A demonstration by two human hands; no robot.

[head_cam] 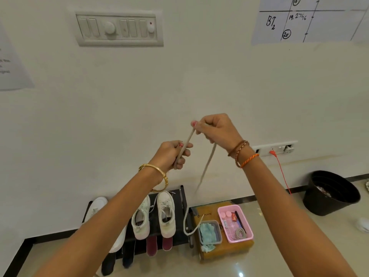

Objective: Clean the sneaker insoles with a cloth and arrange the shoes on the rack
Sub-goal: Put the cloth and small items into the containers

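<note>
Both hands raised above rack: left hand and right hand each pinching shoelace; white sneakers sitting on rack.

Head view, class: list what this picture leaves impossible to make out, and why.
- Leftmost white sneaker: mostly hidden behind the left forearm.
- Shoelace: lower stretch motion-blurred.
- Paper sheet on the wall: cut by the left edge, print blurred.
- Pink tray: contents too small to name.
</note>
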